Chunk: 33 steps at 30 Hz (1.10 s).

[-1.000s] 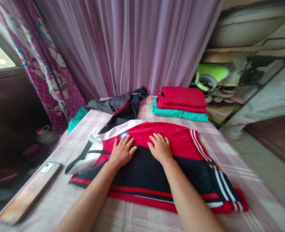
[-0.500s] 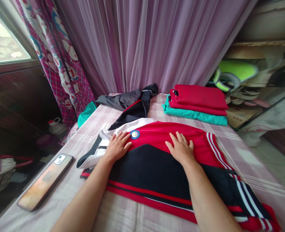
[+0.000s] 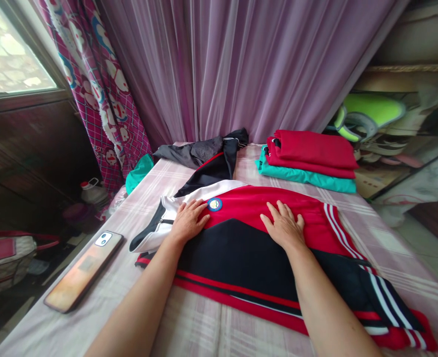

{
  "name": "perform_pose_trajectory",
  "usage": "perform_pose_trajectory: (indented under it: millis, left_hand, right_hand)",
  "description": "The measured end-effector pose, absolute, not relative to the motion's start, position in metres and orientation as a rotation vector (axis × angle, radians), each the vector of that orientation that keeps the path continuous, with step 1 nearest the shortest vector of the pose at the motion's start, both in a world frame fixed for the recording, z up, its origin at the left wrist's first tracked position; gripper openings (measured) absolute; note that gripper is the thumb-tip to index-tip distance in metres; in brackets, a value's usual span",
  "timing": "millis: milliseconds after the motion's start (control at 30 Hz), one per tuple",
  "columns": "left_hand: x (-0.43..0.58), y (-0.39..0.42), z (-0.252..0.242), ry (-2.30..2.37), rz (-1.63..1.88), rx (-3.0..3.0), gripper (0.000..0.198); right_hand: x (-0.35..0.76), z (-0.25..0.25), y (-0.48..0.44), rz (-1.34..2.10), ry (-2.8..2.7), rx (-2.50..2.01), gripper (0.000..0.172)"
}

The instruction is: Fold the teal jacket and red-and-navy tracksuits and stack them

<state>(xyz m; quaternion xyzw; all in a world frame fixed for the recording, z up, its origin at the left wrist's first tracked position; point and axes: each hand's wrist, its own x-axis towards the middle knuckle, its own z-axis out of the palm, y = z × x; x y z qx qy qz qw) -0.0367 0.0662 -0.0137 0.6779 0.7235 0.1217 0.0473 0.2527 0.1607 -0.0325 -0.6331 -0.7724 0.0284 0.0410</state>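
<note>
Jacket (image 3: 241, 260) in red, black and white lies spread flat on the plaid sheet (image 3: 200, 320) of a bed, seen from the head camera, with its white collar and zip (image 3: 166, 221) toward the left and a striped sleeve (image 3: 386, 302) toward the right. The thin knit looks light, soft and a little slippery, likely to drape and slide rather than hold a crease, so the collar or hem would probably give the surest hold. The left hand (image 3: 187, 221) rests palm down where white meets red, just beside a round badge (image 3: 214, 204). The right hand (image 3: 284, 227) lies flat on the red panel, well apart from the left. Both hands have their fingers spread and pinch nothing, only pressing on the cloth. Beyond lie a crumpled dark garment (image 3: 200, 151) and a folded red garment (image 3: 311, 153) on a teal one (image 3: 304, 178); a phone (image 3: 83, 271) sits near the bed's left edge.
</note>
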Motion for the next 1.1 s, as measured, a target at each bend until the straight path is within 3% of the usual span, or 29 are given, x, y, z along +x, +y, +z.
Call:
perform_pose_trajectory:
  millis: [267,400,567,667,833,1100]
  left_hand:
    - [-0.039,0.058,-0.011,2.191,0.558,2.123,0.04]
    - [-0.07,0.046,-0.004,2.477,0.681,1.984,0.041]
    - [-0.127,0.048,0.017,2.685,0.401,1.623,0.055]
    - [-0.145,0.063,0.027,2.532,0.297,1.595,0.044]
    - [-0.147,0.089,0.025,2.505,0.463,1.772,0.033]
    - [-0.157,0.08,0.017,2.341,0.703,1.491,0.054]
  right_hand:
    - [0.25,-0.028,0.156,0.087,-2.328,-1.928,0.058]
    - [0.248,-0.026,0.156,0.095,-2.318,-1.943,0.058]
    - [0.246,-0.026,0.156,0.103,-2.303,-1.939,0.058]
    - [0.247,-0.028,0.155,0.084,-2.3,-1.929,0.057]
    - [0.248,-0.032,0.156,0.019,-2.298,-1.916,0.056]
    - [0.247,-0.028,0.154,0.015,-2.304,-1.935,0.055]
